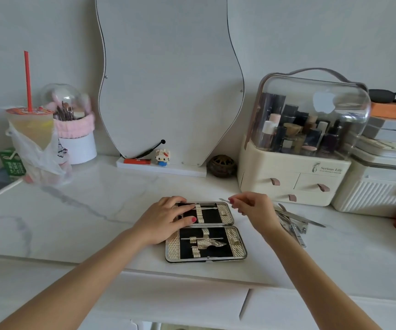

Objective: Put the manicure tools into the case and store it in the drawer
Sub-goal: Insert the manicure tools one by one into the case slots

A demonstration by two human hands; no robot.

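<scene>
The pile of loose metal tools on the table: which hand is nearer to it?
Right. The right hand, pinching a small tool, hovers just beside the pile; the left hand rests on the open case, farther away.

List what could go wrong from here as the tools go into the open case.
1. The right hand only pinches a thin metal tool by one end above the case; it could slip and drop.
2. The left hand lies flat across the upper half's straps, perhaps blocking the slot.
3. The loose tools are piled beside the right wrist; the forearm might sweep them along the tabletop.
</scene>
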